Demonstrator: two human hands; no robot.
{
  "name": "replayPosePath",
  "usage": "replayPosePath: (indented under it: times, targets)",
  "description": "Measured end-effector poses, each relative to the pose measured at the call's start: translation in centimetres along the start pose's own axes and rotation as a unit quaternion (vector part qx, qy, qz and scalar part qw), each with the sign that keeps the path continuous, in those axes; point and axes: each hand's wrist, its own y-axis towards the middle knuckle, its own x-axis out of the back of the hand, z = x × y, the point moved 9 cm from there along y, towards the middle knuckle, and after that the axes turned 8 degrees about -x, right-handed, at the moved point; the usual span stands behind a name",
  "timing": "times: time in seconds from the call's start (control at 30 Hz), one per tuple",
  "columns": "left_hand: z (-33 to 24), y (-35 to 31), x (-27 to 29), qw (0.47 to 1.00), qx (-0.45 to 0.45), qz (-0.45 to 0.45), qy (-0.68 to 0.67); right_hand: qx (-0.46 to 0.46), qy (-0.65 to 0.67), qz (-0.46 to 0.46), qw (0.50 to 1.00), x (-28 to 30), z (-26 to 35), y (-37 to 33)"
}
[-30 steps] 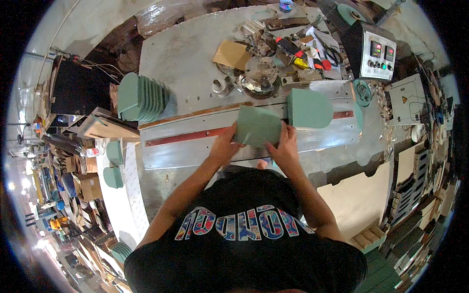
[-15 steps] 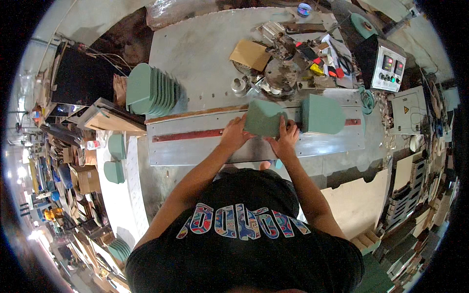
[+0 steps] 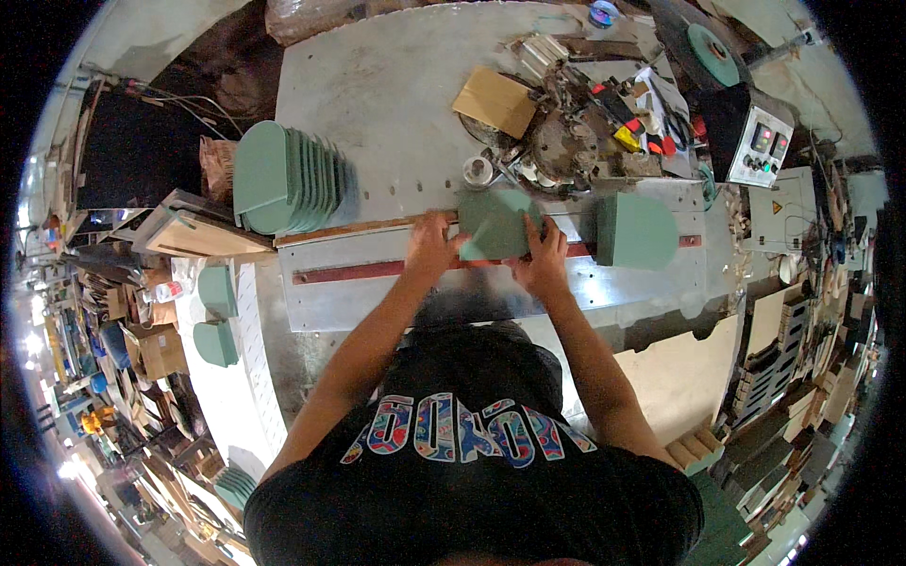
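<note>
A flat green panel (image 3: 495,224) with a rounded outline lies in front of me at the metal worktable's rail, slightly blurred. Its left edge is gripped by my left hand (image 3: 431,247), fingers bent. On the opposite edge, my right hand (image 3: 542,257) has its fingers along the side and its thumb at the near corner. To the right stands a stack of green panels (image 3: 642,231) of a similar shape. Farther left, a taller fanned stack of green panels (image 3: 269,179) leans in a row. The red strip (image 3: 359,272) in the table passes beneath my hands.
Just beyond the panel is a greasy machine head (image 3: 564,146) with a brown board (image 3: 494,101) beside it. Tools and papers (image 3: 651,118) clutter the far right. A control box (image 3: 760,146) stands at the right, and two green pieces (image 3: 217,341) lie on a white surface at left.
The panel and both my hands have shifted a little to the left along the rail. The whole view has also shifted slightly. My grip stays on both edges.
</note>
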Motion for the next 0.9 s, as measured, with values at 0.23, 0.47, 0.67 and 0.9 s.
replayPosePath:
  times: [0.23, 0.47, 0.67, 0.9]
  targets:
    - [-1.3, 5.5, 6.5, 0.983, -0.139, 0.017, 0.116, 0.012, 0.018, 0.013, 1.000, -1.6, 2.6, 0.2]
    - [4.3, 4.7, 6.2, 0.983, -0.167, 0.046, 0.068, 0.010, 0.038, 0.006, 0.999, -2.6, 5.6, 0.3]
    - [5.6, 2.9, 8.4, 0.971, -0.214, 0.061, 0.084, -0.075, 0.091, -0.031, 0.993, -3.8, 5.5, 0.1]
    - [6.3, 2.8, 9.8, 0.971, -0.195, 0.092, 0.106, -0.072, 0.087, -0.018, 0.993, -5.3, 6.6, 1.0]
